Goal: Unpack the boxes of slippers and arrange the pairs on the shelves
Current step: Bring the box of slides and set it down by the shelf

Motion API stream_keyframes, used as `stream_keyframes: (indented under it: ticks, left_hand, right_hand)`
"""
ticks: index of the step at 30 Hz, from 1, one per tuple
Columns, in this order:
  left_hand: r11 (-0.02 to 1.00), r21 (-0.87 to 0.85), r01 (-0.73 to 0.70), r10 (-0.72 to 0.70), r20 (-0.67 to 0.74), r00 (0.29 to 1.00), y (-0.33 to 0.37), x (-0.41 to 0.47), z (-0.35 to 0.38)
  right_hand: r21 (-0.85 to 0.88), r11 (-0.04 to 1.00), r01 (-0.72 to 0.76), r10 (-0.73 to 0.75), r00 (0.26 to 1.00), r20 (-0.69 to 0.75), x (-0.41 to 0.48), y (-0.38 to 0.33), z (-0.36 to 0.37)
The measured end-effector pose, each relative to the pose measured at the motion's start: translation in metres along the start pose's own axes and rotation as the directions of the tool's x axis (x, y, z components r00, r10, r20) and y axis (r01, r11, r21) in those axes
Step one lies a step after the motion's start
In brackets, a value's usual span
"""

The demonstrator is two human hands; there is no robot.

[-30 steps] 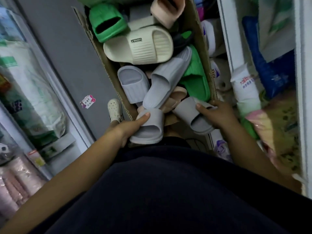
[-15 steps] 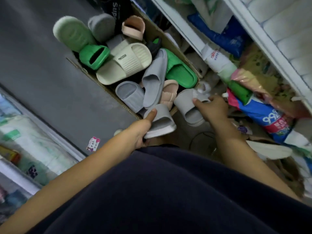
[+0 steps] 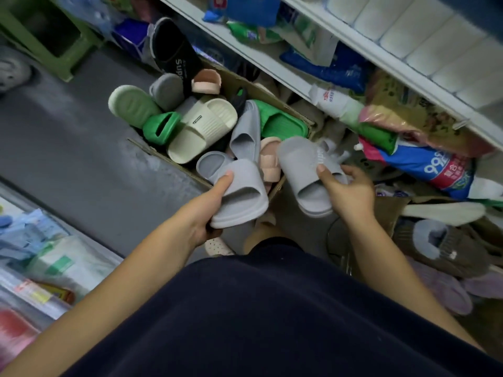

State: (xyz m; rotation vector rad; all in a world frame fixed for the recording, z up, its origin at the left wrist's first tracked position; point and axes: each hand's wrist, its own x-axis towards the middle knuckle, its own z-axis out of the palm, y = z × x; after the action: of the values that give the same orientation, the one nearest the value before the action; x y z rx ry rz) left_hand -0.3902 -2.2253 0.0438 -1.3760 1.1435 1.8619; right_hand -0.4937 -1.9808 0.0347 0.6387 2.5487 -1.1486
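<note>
- The left hand (image 3: 200,216) grips a grey slipper (image 3: 241,193) from its outer side, with the thumb laid over the strap and the fingers curled under the sole.
- The right hand (image 3: 351,194) grips a second grey slipper (image 3: 303,170), with its thumb on the strap and its fingers round the far edge.
- The two slippers are near each other between the hands but not touching, both with toes pointing away from the person.
- Just beyond both hands is an open cardboard box (image 3: 261,87) on the floor, filled with loose slippers.
- A pink slipper (image 3: 269,159) lies in the box between the two held ones.
- Past the left thumb are a cream slipper (image 3: 201,129) and another grey one standing on edge (image 3: 245,134).
- A green slipper (image 3: 280,123) lies ahead of the right hand.
- To the right of the right hand, brown fuzzy slippers (image 3: 446,246) lie low down.
- Shelves (image 3: 239,46) stocked with packets run above and beyond that hand.
</note>
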Motion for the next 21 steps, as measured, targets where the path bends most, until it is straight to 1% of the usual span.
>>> stream_keyframes:
  ticks: [2, 4, 6, 8, 10, 12, 14, 18, 21]
  left_hand:
    - [0.997, -0.011, -0.074, 0.074, -0.049, 0.996, 0.012, -0.014, -0.006]
    - [0.981, -0.012, -0.193, 0.19, -0.124, 0.974, 0.023, -0.026, -0.006]
    - [0.949, -0.021, -0.315, 0.304, -0.211, 0.929, 0.034, -0.039, -0.003]
    - [0.895, -0.055, -0.442, 0.409, -0.289, 0.865, 0.044, -0.053, -0.003]
    - [0.842, -0.054, -0.536, 0.489, -0.344, 0.802, 0.054, -0.064, -0.003]
    - [0.763, -0.063, -0.643, 0.574, -0.391, 0.719, 0.068, -0.077, -0.008]
    - [0.689, -0.082, -0.72, 0.627, -0.43, 0.65, 0.083, -0.091, -0.017]
    - [0.596, -0.096, -0.797, 0.67, -0.486, 0.56, 0.109, -0.108, -0.053]
    - [0.531, -0.128, -0.838, 0.719, -0.455, 0.525, 0.132, -0.116, -0.094]
  right_hand:
    - [0.177, 0.984, 0.013, -0.021, 0.999, 0.044, -0.015, -0.017, -0.002]
    - [0.316, 0.949, 0.019, -0.065, 0.989, 0.134, -0.022, -0.038, 0.001]
    - [0.407, 0.913, 0.028, -0.125, 0.969, 0.212, -0.026, -0.066, 0.006]
    - [0.499, 0.866, 0.016, -0.172, 0.948, 0.269, -0.025, -0.094, 0.012]
    - [0.556, 0.831, 0.025, -0.225, 0.928, 0.296, -0.024, -0.115, 0.018]
    - [0.594, 0.803, 0.059, -0.305, 0.896, 0.324, -0.025, -0.141, 0.025]
    - [0.626, 0.776, 0.07, -0.361, 0.864, 0.35, -0.033, -0.167, 0.032]
    - [0.658, 0.744, 0.118, -0.456, 0.809, 0.371, -0.055, -0.212, 0.055]
    - [0.695, 0.699, 0.17, -0.531, 0.774, 0.345, -0.076, -0.247, 0.08]
